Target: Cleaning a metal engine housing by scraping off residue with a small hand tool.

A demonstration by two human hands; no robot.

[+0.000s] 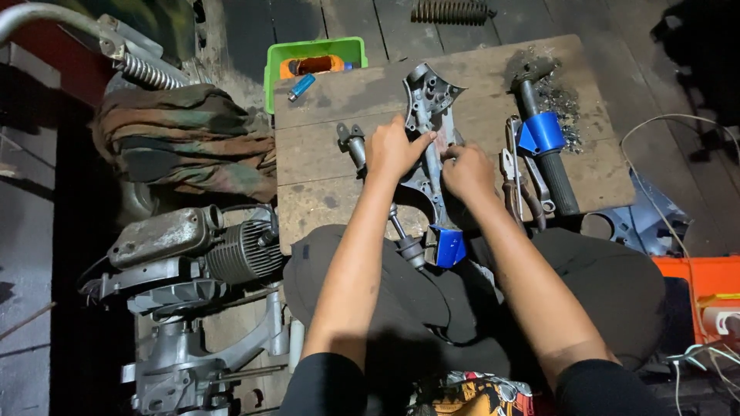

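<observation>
Two hands in view, both mine, both on one part: a long grey metal casting [428,146] lying lengthwise on the wooden surface [324,162]. Left hand [391,148] rests on the casting's left edge, index finger stretched across it, other fingers curled; that grip is loosely closed, pressing rather than clamping. Right hand [465,171] sits just right of it, fingers pinched together on the casting's middle. What it pinches is hidden under the fingertips, cannot tell.

Counts: one blue cap [445,246] at the casting's near end, toward my lap. One black handlebar tube [549,166] with one blue sleeve [542,132], right of the right hand, apart from it. One small grey lever piece [351,142] just left of the left hand. One rod with a dark knob [406,243] below the left wrist, partly covered by the forearm. A cluster of thin metal levers [515,173] between the right hand and the tube; number hard to make out.

Beyond the left hand: one green bin [308,52], its orange contents unclear, one blue lighter [301,87]. One engine block [231,250] far left on the floor, one folded cloth [189,139] above it. One coil spring [451,11] cut off at the top edge. Orange box [705,289] cut off at right.
</observation>
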